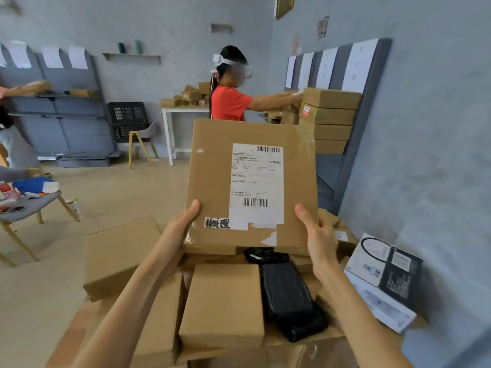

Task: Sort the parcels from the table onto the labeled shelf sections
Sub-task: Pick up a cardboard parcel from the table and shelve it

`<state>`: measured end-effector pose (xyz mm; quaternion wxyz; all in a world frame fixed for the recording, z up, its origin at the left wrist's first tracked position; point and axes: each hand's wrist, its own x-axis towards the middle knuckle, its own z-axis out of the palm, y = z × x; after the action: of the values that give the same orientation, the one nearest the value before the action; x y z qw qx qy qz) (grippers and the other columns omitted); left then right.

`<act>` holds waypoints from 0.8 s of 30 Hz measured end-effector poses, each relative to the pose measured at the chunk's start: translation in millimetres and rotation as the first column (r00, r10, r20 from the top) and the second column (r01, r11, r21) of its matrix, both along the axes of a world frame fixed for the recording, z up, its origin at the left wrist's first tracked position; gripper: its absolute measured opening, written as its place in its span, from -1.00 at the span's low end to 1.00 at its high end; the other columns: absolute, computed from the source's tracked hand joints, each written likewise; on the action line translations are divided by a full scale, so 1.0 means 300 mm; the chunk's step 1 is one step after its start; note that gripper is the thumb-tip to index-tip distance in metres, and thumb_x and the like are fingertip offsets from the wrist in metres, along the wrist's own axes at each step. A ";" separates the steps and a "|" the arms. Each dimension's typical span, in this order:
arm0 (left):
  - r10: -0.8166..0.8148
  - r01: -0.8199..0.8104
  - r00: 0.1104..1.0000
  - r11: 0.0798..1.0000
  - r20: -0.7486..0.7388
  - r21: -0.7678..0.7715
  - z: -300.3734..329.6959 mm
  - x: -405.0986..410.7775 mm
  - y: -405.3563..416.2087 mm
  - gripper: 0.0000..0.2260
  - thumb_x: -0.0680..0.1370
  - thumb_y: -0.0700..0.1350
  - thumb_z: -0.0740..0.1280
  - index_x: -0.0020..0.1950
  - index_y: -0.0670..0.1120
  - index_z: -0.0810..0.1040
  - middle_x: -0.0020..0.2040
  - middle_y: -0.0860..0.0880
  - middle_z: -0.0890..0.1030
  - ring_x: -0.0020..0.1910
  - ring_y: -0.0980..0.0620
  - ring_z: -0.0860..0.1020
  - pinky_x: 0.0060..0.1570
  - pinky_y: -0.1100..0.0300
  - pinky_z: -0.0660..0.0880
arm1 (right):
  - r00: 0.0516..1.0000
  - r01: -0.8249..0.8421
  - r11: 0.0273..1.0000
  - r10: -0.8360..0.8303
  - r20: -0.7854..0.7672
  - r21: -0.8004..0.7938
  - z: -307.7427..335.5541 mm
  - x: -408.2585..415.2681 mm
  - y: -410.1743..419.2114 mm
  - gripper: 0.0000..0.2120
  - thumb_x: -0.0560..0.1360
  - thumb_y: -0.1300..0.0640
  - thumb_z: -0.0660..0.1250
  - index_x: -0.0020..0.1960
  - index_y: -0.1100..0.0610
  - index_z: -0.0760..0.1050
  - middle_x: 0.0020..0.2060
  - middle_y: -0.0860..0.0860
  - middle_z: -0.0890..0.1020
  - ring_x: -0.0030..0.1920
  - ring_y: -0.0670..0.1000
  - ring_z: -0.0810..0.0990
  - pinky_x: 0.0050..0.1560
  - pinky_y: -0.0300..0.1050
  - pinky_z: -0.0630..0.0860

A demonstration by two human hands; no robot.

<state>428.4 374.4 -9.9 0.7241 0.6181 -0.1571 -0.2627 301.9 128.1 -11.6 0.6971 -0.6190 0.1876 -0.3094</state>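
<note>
— Where is the parcel sitting at this moment?

— The flat cardboard parcel (249,181) is held up above the heap on the worktop (329,349), its labelled face turned toward the camera. A white shipping label (256,181) with two barcodes covers the middle, and a small strip with handwritten characters (217,223) sits near the lower left corner.

— And the grip on it?

— The left hand (180,229) clasps the lower left edge, thumb laid on the front face. The right hand (317,235) clasps the lower right edge the same way, thumb in front, the other fingers hidden behind the cardboard.

— What lies underneath?

— More brown boxes (223,304), packed against each other, a black plastic-wrapped package (289,296) between them, and a white and black printed carton (385,272) at the right end.

— And the shelf?

— A grey shelf unit (342,166) stands by the right wall with paper sheets (358,65) along its top and stacked boxes (328,118) on it. A person in a red shirt (229,102) reaches toward that stack.
</note>
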 end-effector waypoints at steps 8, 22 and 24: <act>-0.184 0.189 0.981 0.976 0.062 -0.105 0.005 -0.056 -0.040 -0.30 0.26 0.42 0.41 0.21 -0.02 0.62 0.14 -0.09 0.66 0.11 -0.08 0.63 0.03 0.03 0.56 | 0.965 0.261 0.965 -0.262 -0.004 -0.022 0.045 -0.222 0.088 -0.66 0.35 -0.15 0.47 0.03 -0.01 0.57 -0.11 -0.13 0.71 -0.12 -0.15 0.68 -0.24 -0.33 0.56; -0.490 0.509 0.860 0.845 0.143 -0.165 0.111 -0.528 -0.390 -0.49 0.23 0.38 0.46 -0.03 0.04 0.71 -0.02 -0.07 0.71 -0.09 -0.05 0.69 -0.19 0.14 0.57 | 0.708 0.704 0.689 -0.700 0.092 -0.172 0.177 -0.945 0.158 -0.63 0.30 -0.21 0.46 0.01 -0.04 0.60 -0.11 -0.18 0.71 -0.09 -0.18 0.67 -0.22 -0.38 0.54; -0.546 0.567 0.823 0.803 0.156 -0.183 0.127 -0.637 -0.433 -0.46 0.28 0.34 0.44 0.03 -0.04 0.69 -0.03 -0.09 0.71 -0.08 -0.08 0.69 -0.18 0.14 0.59 | 0.648 0.758 0.626 -0.755 0.104 -0.184 0.184 -1.072 0.180 -0.61 0.27 -0.25 0.44 -0.01 -0.07 0.60 -0.11 -0.20 0.70 -0.09 -0.18 0.67 -0.20 -0.36 0.55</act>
<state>237.3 244.3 28.1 0.6708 0.4719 -0.3944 -0.4145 -19.8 182.2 43.7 0.4348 -0.5504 0.3901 -0.5965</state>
